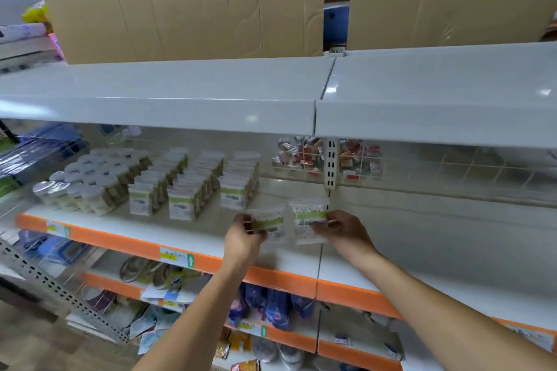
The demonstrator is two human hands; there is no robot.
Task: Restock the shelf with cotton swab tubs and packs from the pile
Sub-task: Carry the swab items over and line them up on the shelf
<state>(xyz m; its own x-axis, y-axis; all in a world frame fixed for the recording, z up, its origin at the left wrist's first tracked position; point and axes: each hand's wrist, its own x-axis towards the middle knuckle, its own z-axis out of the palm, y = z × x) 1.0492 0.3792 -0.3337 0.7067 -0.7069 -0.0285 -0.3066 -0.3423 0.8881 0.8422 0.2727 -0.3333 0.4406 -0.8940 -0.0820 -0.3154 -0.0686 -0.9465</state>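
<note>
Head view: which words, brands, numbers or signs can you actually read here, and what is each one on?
No text reads clearly.
Left-hand clear cotton swab pack: green band and barcode, print blurred.
Right-hand clear cotton swab pack: green band, dark characters too blurred to read.
Orange-edge price tag: yellow strip and a green arrow sign, writing too small.
Rows of standing green-label swab packs: labels blurred.
Round white-lidded swab tubs: no readable text.

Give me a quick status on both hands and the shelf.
Left hand pinches one swab pack, right hand another. Both over the shelf, right of the stocked rows. Nothing blocking.
</note>
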